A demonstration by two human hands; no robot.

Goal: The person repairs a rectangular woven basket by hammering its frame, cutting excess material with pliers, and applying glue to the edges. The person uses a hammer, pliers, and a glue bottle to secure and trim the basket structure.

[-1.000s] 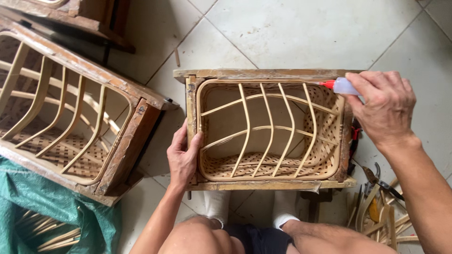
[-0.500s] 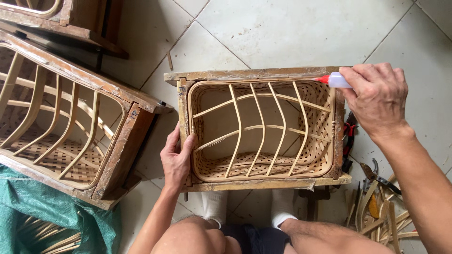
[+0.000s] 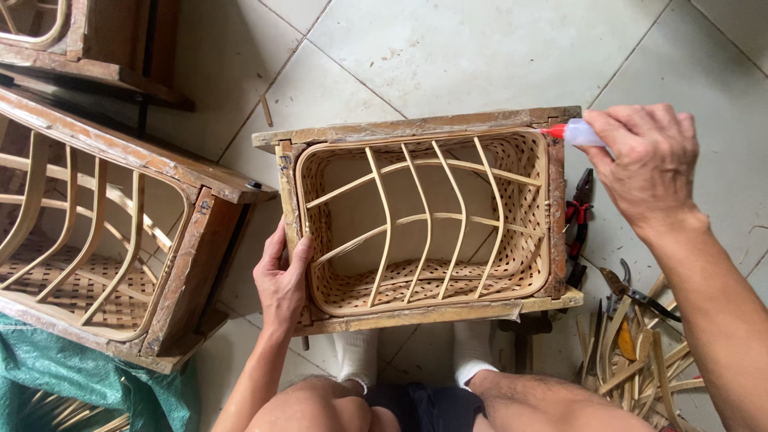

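Note:
A woven rattan basket point(image 3: 424, 280) sits inside a worn wooden frame point(image 3: 416, 126) on the tiled floor, between my knees. My left hand point(image 3: 282, 276) grips the frame's left side, thumb on the rattan rim. My right hand point(image 3: 644, 164) holds a small clear squeeze bottle point(image 3: 578, 133) with a red nozzle. The nozzle tip touches the basket's top right corner, where rim meets frame.
A second wooden frame with a rattan basket point(image 3: 96, 240) lies at the left, over a green tarp point(image 3: 72, 392). Red-handled pliers point(image 3: 578, 210), shears point(image 3: 632, 290) and several rattan offcuts point(image 3: 632, 352) lie to the right. Another wooden piece point(image 3: 88, 48) stands at the upper left.
The view has shifted a little, so the basket sits lower and further left. The bottle's nozzle has stayed at the basket's top right corner. My left hand keeps its grip.

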